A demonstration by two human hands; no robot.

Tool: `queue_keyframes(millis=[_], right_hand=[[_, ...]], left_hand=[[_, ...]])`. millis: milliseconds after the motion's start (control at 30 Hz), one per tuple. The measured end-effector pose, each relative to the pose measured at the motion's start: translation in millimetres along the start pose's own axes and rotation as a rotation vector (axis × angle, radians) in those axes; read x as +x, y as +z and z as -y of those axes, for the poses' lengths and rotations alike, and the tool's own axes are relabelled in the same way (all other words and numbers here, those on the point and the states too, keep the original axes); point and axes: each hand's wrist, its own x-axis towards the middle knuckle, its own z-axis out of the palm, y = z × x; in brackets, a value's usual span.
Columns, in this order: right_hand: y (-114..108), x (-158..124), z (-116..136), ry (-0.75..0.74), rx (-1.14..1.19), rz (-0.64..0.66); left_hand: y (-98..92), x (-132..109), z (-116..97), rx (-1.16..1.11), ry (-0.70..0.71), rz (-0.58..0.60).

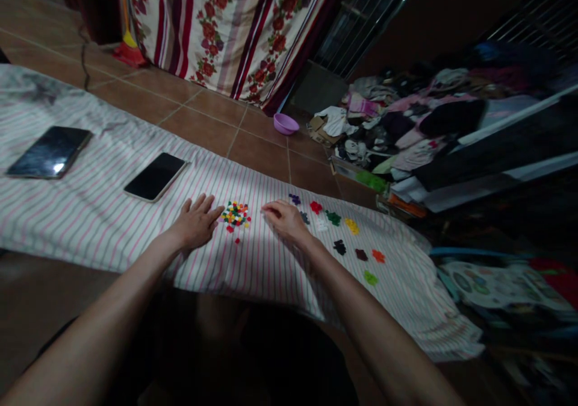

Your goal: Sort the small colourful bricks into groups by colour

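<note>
Between my two hands lies a mixed pile of small coloured pieces (236, 213), too small to name exactly. Flat on the striped cloth (253, 261), my left hand (196, 222) is open with fingers spread, its fingertips at the pile's left edge. My right hand (285, 218) is to the pile's right, thumb and fingertips pinched together; whatever is in them cannot be made out. Right of it are single-colour clusters: purple pieces (294, 199), red pieces (315, 207), dark green pieces (333, 218), yellow pieces (351, 226), black pieces (339, 247), orange pieces (378, 255), light green pieces (370, 277) and others.
A phone (156, 177) and a larger dark-screened device (50, 152) lie on the cloth to the left. Beyond it, a purple basin (286, 124) stands on the tiled floor near a floral curtain (226, 32). Heaped clothes (406, 117) are at the right.
</note>
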Motion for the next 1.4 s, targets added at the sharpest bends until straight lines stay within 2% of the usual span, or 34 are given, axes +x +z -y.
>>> queue_keyframes(millis=[167, 300, 567, 1000, 1200, 1400], right_hand=[[34.0, -1.6, 27.3, -0.061, 0.014, 0.137], [44.9, -1.3, 35.5, -0.038, -0.025, 0.178], [46.5, 1.9, 43.6, -0.087, -0.100, 0.223], [44.4, 0.5, 42.5, -0.152, -0.129, 0.247], [45.1, -0.8, 41.4, -0.135, -0.027, 0.189], [44.6, -2.4, 42.7, -0.047, 0.135, 0.105]], left_hand=[[-0.2, 0.1, 1.0, -0.010, 0.003, 0.003], [-1.3, -0.3, 1.1, -0.009, 0.017, -0.008], [1.3, 1.3, 2.4, -0.023, 0.007, -0.015], [2.8, 2.4, 3.4, -0.014, 0.024, -0.021], [2.3, 2.1, 3.5, -0.023, 0.023, -0.013], [0.5, 2.2, 1.7, 0.008, 0.005, 0.017]])
